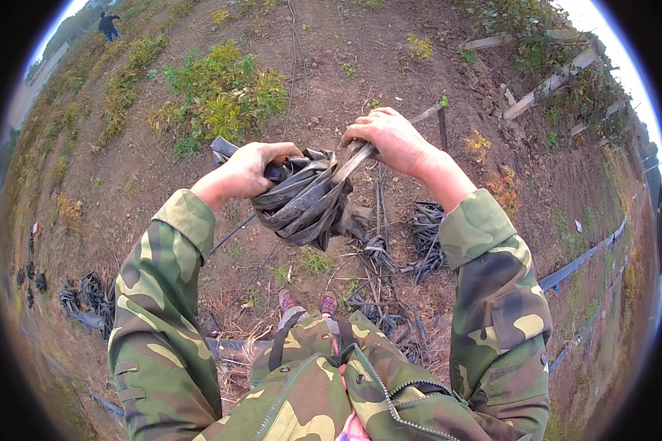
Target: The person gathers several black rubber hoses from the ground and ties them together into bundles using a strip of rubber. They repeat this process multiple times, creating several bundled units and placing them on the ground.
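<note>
A coiled bundle of flat black plastic tubing or film (303, 204), soiled with earth, hangs in front of me above the ground. My left hand (256, 168) grips its upper left side, the thumb pressed against the wraps. My right hand (383, 135) is closed on a twisted strip of the same material (354, 163) at the bundle's upper right. Beyond that hand the strip runs up to the right, near a short dark stake (442, 129). More dark folds hang at the bundle's lower right.
Black coils lie at right (427, 237) and at far left (91, 292). Loose strips (378, 251) trail near my feet. A leafy yellow-green shrub (226, 99) grows ahead. Wooden posts (551, 82) lean at upper right. A person (108, 26) stands far off at upper left.
</note>
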`<state>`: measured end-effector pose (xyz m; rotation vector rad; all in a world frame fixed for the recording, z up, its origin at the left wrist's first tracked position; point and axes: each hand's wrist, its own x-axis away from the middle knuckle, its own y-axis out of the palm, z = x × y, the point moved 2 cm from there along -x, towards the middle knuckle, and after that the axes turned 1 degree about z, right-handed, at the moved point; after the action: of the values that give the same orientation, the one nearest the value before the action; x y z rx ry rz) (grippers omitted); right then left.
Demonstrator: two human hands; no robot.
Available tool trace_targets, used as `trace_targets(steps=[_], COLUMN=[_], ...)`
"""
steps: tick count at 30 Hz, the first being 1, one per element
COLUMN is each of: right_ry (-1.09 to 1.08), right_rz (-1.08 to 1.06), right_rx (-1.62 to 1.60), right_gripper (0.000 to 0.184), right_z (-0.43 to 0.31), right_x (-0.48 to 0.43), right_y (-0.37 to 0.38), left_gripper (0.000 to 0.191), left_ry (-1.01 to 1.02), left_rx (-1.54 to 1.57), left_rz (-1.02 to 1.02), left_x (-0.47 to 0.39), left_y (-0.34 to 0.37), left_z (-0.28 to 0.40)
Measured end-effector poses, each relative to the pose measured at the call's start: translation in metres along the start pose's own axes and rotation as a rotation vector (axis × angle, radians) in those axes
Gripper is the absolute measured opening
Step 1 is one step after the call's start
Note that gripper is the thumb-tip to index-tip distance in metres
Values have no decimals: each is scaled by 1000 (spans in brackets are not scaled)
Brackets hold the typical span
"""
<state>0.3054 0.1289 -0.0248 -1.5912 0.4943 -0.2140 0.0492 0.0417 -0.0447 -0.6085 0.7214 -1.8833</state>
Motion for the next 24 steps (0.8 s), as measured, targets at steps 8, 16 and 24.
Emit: trace_targets(steps=[8,16,24], right_ry=[201,700,853], right_rz=[36,206,71], right_rx=[-886,-1012,-777], right_gripper=[25,16,29], right_z=[12,37,-9], right_x=[15,107,209], right_y=[39,145,218], left_gripper=[63,59,44], left_ry=[6,-22,-249], left_rx=[904,1519,1197], left_rz=[-86,324,563], left_x=[12,-50,-156], left_y=[31,97,245], left_z=[0,-35,-44])
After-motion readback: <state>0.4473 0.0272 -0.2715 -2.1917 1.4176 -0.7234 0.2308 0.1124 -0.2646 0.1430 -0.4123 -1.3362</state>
